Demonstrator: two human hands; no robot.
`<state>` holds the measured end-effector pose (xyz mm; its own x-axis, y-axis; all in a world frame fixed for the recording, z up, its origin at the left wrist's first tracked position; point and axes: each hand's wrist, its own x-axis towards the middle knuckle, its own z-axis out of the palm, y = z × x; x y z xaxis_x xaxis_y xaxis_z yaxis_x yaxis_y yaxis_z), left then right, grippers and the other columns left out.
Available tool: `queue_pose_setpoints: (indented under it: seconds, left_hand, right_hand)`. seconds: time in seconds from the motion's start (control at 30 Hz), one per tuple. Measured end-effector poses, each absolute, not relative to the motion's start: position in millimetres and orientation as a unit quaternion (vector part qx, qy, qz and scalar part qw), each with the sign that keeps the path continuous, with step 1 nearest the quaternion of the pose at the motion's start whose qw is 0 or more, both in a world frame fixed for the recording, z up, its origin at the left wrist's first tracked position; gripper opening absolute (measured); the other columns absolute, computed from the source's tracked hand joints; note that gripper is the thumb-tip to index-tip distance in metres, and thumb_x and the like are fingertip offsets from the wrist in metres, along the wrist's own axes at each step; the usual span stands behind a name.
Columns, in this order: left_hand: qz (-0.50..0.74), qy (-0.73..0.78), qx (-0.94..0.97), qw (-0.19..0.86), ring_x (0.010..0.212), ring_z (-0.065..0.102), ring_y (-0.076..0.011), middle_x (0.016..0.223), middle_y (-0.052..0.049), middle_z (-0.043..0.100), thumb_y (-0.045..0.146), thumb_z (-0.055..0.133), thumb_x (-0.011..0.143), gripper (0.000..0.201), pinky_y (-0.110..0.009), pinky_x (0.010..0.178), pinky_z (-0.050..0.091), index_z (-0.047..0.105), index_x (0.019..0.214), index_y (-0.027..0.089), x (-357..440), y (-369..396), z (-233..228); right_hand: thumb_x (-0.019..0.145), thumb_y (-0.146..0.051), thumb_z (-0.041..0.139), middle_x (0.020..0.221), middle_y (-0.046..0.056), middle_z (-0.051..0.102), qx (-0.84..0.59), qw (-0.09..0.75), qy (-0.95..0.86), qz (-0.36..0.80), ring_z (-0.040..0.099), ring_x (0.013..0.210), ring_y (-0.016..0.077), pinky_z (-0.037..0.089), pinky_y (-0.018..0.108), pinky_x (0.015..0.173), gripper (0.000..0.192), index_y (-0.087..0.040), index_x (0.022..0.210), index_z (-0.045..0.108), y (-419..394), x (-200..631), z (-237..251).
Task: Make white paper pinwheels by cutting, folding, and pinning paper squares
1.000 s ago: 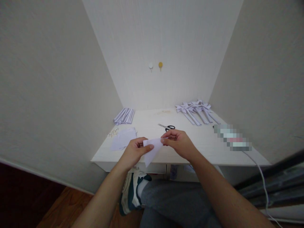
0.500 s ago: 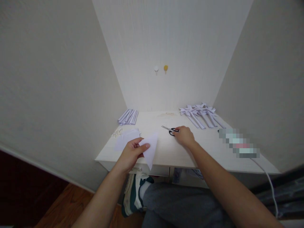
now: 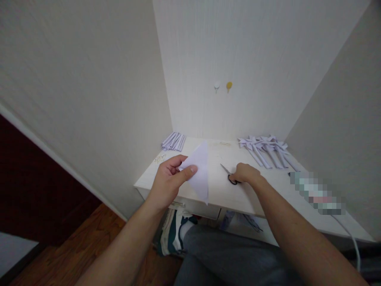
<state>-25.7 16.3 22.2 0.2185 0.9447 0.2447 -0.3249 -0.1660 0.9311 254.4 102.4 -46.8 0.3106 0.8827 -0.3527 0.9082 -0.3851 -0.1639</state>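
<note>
I have the left hand (image 3: 169, 182) pinched on white, triangular paper (image 3: 201, 171) and the right hand (image 3: 246, 173) clasped around black-handled scissors (image 3: 228, 172).

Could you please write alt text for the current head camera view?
A person's left hand holds a triangular piece of paper while the right hand grasps black-handled scissors at a white desk. Rolled paper tubes lie at the back left, paper pinwheels at the back right, with two hooks on the wall behind.

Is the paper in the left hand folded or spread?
Apparently folded: the paper in the left hand has a triangular outline and long straight edge.
</note>
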Motion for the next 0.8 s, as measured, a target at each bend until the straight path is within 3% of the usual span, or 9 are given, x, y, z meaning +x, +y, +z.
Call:
queue_pose_setpoints:
  seconds: [0.17,0.3,0.47,0.67,0.8]
  left_hand:
    - [0.56,0.267,0.575,0.533,0.068,0.063,-0.0124,0.078,-0.001,0.075,0.029,0.088,0.075,0.018,-0.021,0.062,0.05,0.079,0.086,0.018,-26.9,6.9,49.8]
    - [0.553,0.258,0.608,0.508,0.062,0.059,-0.012,0.073,-0.001,0.072,0.03,0.089,0.073,0.019,-0.022,0.058,0.046,0.079,0.083,0.017,-22.8,-0.1,79.2]
    - [0.544,0.264,0.629,0.489,0.056,0.058,-0.0131,0.07,-0.002,0.071,0.03,0.088,0.071,0.021,-0.024,0.053,0.044,0.078,0.083,0.017,-13.8,-11.2,109.6]
    - [0.526,0.246,0.644,0.499,0.056,0.061,-0.0144,0.071,-0.002,0.072,0.022,0.083,0.072,0.014,-0.023,0.051,0.046,0.077,0.084,0.016,-7.1,-22.7,127.1]
    - [0.522,0.246,0.643,0.503,0.055,0.061,-0.0134,0.071,-0.001,0.07,0.017,0.082,0.072,0.013,-0.021,0.048,0.043,0.077,0.084,0.016,-4.0,-29.5,132.4]
  right_hand:
    - [0.099,-0.036,0.069,0.117,0.009,0.071,0.773,-0.083,0.549,-0.306,0.071,0.096,0.0217,0.061,0.039,0.082,0.029,-0.014,0.118,0.068,70.0,269.9,-48.9]
    - [0.095,-0.04,0.07,0.082,0.002,0.069,0.691,-0.241,0.53,-0.428,0.064,0.067,0.0131,0.058,0.03,0.067,0.028,-0.013,0.088,0.069,39.3,275.7,-60.1]
    - [0.061,-0.06,0.088,0.074,0.001,0.063,0.551,-0.419,0.497,-0.523,0.055,0.063,0.0138,0.06,0.037,0.071,0.05,-0.016,0.075,0.068,9.8,272.2,-57.0]
    - [0.051,-0.066,0.093,0.063,-0.001,0.054,0.444,-0.523,0.51,-0.519,0.042,0.059,0.0116,0.039,0.024,0.054,0.058,-0.018,0.068,0.064,-32.6,257.3,-9.9]
    - [0.051,-0.061,0.096,0.056,-0.003,0.05,0.415,-0.497,0.56,-0.516,0.035,0.051,0.0105,0.029,0.024,0.046,0.055,-0.019,0.064,0.063,-66.1,245.1,12.9]
